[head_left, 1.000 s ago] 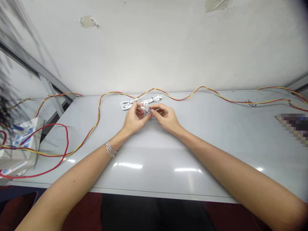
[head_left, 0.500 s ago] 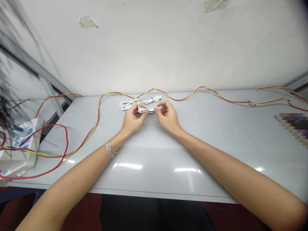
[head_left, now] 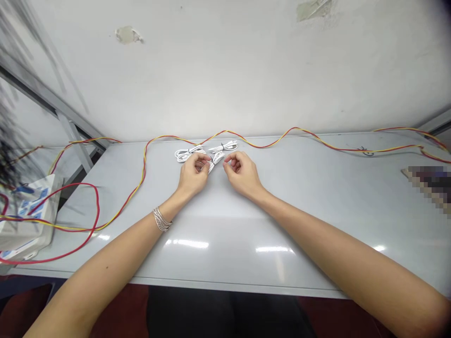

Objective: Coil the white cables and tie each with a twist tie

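Note:
Three white cable bundles, each bound with a dark tie, are near the back of the grey table. The nearest bundle point(head_left: 215, 160) is tilted, its lower end between the fingertips of my left hand point(head_left: 193, 174), which are closed on it. Just right of that bundle is my right hand point(head_left: 243, 173), fingers curled with thumb and fingertip close together and nothing visible in them. Behind my left hand lies a looped bundle point(head_left: 183, 154), and a slimmer bundle point(head_left: 227, 146) rests behind the gap between my hands.
A red and yellow twisted wire point(head_left: 260, 146) runs along the back of the table point(head_left: 225, 258). At the left are white power strips point(head_left: 45, 225) and a red cable point(head_left: 97, 202). A pixelated object point(head_left: 431, 183) lies at the right edge.
The nearest bundle has turned from nearly level to a slant. My right hand has let go of its right end, and its fingers have drawn closer together.

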A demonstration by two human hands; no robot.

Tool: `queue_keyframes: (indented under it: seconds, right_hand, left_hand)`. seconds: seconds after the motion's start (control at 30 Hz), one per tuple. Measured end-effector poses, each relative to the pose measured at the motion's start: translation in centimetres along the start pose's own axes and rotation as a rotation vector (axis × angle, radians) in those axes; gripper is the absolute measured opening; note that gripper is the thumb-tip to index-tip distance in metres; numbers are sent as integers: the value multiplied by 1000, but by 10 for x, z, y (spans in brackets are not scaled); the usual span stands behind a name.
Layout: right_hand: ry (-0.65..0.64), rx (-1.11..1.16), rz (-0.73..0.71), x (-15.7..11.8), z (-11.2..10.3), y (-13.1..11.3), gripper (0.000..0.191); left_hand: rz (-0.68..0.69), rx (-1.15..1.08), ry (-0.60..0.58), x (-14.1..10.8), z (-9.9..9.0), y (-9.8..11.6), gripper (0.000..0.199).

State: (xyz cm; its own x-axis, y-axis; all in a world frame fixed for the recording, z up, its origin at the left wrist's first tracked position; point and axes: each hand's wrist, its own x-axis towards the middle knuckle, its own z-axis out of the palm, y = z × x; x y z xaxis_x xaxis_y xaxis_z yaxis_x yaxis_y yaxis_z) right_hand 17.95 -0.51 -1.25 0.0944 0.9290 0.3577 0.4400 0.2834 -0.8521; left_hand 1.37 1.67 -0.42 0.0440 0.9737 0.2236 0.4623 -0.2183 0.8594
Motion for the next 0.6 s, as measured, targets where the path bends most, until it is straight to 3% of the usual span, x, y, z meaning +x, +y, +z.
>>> queue_keyframes:
  seconds: [0.23,0.4,0.6]
  right_hand:
    - [-151,-94,-109,-3,2,-1,10]
    - [-147,-169,-92,-5,1,-6,20]
    - [-199,-125,-153,-4,-2,-9,18]
  left_hand:
    - [1,-213,-16,1,1,-4,15]
    - [45,-356,-17,3,3,-4,16]
    - [42,-541,-98,2,4,-3,39]
